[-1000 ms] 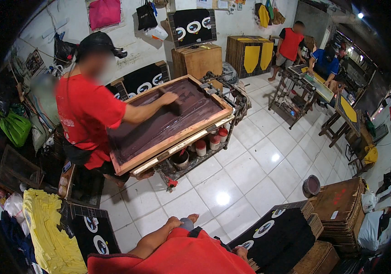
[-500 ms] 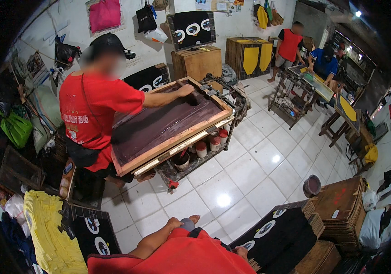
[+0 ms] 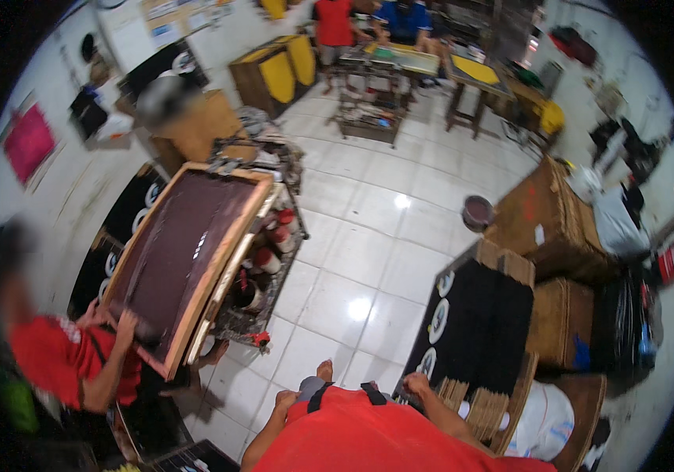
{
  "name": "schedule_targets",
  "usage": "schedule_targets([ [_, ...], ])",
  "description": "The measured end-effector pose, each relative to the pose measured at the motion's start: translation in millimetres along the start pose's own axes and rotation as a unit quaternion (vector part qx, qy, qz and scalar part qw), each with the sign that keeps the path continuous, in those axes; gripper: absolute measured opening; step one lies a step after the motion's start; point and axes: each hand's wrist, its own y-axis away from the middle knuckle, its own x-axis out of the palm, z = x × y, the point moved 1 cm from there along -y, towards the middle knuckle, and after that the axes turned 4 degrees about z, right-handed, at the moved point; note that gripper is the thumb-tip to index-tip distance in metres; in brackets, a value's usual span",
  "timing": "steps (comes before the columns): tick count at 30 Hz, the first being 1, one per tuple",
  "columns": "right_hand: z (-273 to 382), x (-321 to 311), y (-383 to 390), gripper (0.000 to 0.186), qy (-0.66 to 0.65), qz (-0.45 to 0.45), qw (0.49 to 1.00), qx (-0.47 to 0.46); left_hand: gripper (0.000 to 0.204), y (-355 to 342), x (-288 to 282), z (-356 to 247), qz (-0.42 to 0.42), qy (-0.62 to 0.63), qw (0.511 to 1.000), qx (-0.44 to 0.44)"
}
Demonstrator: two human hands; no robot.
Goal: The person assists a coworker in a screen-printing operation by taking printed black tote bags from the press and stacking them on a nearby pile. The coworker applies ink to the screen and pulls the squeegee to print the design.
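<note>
My left hand (image 3: 286, 401) hangs beside my grey shorts (image 3: 313, 386); its fingers are too small and turned away to make out. My right hand (image 3: 415, 384) is curled closed at the near left corner of a stack of boards bearing black cloth (image 3: 482, 326), where white oval prints (image 3: 439, 320) run along the left edge. Whether it grips a board or only touches the edge is hidden. Across from me on the left, a co-worker in a red shirt (image 3: 69, 358) has both hands at the near end of a wood-framed printing screen (image 3: 176, 252) with dark purple ink.
Paint pots (image 3: 268, 259) stand on the rack under the screen. A round bucket (image 3: 477, 212) is on the tiled floor (image 3: 337, 259). Brown board stacks (image 3: 545, 208) and a white sack (image 3: 543, 421) are at right. Two people work at a far table (image 3: 392, 59).
My view has turned right, toward the black cloth stack. The co-worker's hands have come from the screen's far end to its near end. My right hand stays by the stack corner.
</note>
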Motion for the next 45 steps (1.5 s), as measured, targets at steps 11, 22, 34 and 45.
schedule_targets([
  [11,-22.4,11.3,4.9,0.007,-0.113,-0.011,0.993,0.019,0.032,-18.4,5.9,7.1,0.004,0.066,0.997,-0.029],
  [22,22.9,14.8,3.6,0.009,-0.050,0.077,0.996,-0.018,0.014,-6.7,-129.2,48.1,-0.177,0.410,0.895,-0.011],
  [34,423.5,255.2,2.1,0.016,-0.062,0.314,0.935,-0.156,0.026,-62.2,-360.6,93.3,-0.408,0.665,0.620,-0.080],
  [45,638.7,422.6,-46.2,0.020,-0.509,0.520,0.685,-0.036,0.033,77.2,-393.4,-12.4,-0.267,0.570,0.776,0.030],
])
